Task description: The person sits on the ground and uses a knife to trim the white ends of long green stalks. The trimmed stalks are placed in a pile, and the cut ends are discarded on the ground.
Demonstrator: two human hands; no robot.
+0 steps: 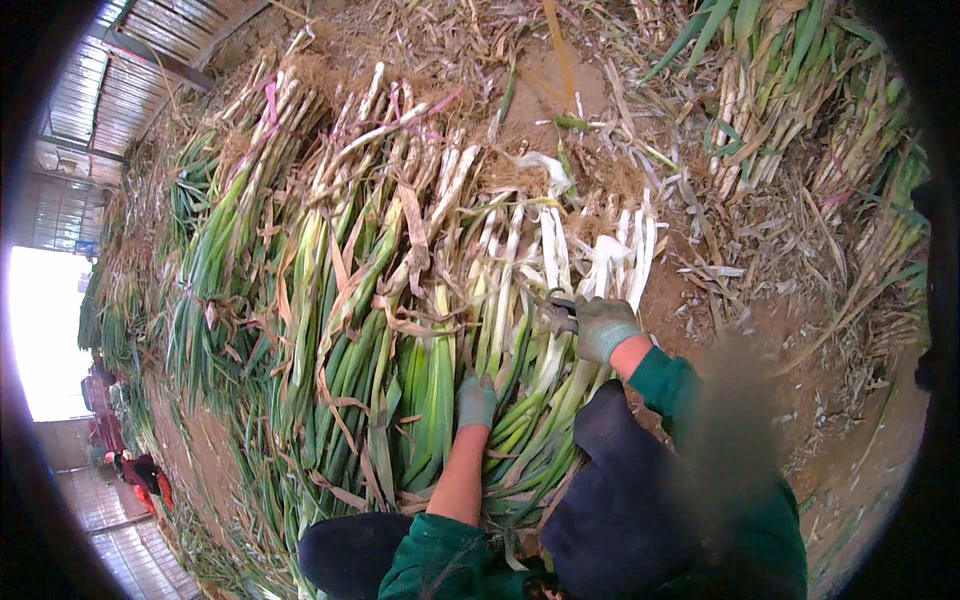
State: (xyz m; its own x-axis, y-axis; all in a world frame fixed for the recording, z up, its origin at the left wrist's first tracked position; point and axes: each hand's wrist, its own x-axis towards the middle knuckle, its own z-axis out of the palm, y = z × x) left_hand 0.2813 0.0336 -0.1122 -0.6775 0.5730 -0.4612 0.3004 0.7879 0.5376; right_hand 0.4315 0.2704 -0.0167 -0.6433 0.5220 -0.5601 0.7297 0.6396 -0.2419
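Note:
Long green onions with white stems and roots lie heaped in front of me. My right hand (605,328), in a grey-green glove, is closed around a dark metal tool (562,312) at the white stems (550,250); the tool's exact kind is hard to make out. Lower and to the left, my left hand (477,400), gloved alike, presses its closed fingers into the green onion leaves (435,385); its fingertips are partly hidden there. Dry brown leaves (415,240) hang over the stems beside the hands. Pale peeled stems (640,245) lie just beyond my right hand.
Bundles of green onions (215,255) tied with pink string lie to the left. Another pile (780,90) is at the far right. Dry husks litter the brown soil (720,290). A person in dark and red clothing (140,475) is far left, near a metal-sheet wall (130,560).

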